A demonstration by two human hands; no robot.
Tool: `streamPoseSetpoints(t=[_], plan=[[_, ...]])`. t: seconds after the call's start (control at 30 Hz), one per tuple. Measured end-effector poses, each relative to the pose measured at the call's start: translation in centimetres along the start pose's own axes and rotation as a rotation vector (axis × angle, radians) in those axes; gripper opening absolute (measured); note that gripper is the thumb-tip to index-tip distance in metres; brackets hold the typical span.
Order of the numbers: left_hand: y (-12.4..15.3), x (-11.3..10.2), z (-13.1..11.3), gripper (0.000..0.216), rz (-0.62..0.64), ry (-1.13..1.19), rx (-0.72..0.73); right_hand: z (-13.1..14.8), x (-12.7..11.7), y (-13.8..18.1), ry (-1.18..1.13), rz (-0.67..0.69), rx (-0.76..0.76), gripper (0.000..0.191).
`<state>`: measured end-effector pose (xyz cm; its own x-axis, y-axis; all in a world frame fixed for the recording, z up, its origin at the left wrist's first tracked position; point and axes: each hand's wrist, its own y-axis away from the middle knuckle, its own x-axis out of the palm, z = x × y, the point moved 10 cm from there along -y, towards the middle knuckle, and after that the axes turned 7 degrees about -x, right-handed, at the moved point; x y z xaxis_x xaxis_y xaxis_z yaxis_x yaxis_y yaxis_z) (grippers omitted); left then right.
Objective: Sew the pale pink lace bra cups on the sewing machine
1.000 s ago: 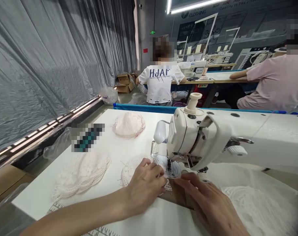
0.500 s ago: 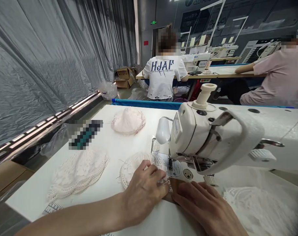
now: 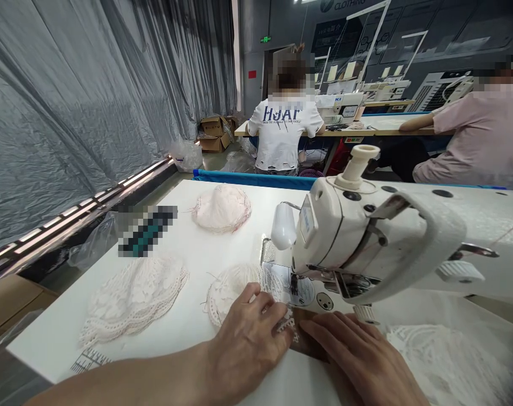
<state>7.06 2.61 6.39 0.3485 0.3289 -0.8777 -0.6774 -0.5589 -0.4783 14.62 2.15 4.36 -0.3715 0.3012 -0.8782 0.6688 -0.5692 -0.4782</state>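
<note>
In the head view, my left hand [image 3: 254, 335] has bent fingers pressing on a round white lace piece [image 3: 225, 290], thumb and fingers gathered at its near right edge. That edge lies just in front of the presser foot [image 3: 294, 283] of a white sewing machine [image 3: 328, 225]. My right hand [image 3: 358, 349] lies with stretched fingers over a brown flat piece [image 3: 309, 338] beside the lace. My palm hides part of the brown piece, and my left fingers cover some of the lace edge.
A stack of lace pieces [image 3: 133, 299] lies on the table's left, and pink-white round cups [image 3: 221, 208] sit farther back. More lace [image 3: 451, 361] is at the right. A blurred-out item [image 3: 149, 231] is near the left edge. Two people sit beyond, at another table [image 3: 392, 127].
My right fingers have shifted slightly right, showing more of the brown piece. My left hand has barely moved. The machine appears slightly farther right as the view shifts.
</note>
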Motion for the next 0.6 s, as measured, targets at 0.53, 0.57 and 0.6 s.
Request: streamPoseSetpoints(t=[0.53, 0.57, 0.6], plan=[[1.0, 0.2, -0.2, 0.017, -0.112, 0.071, -0.011, -2.5, 4.8, -0.5, 0.107, 0.150, 0.092, 0.053], [0.9, 0.2, -0.2, 0.016, -0.102, 0.078, -0.010, -2.5, 4.7, -0.6, 0.120, 0.137, 0.071, 0.053], [0.9, 0.2, -0.2, 0.015, -0.093, 0.080, -0.009, -2.6, 4.5, -0.7, 0.133, 0.125, 0.058, 0.053]])
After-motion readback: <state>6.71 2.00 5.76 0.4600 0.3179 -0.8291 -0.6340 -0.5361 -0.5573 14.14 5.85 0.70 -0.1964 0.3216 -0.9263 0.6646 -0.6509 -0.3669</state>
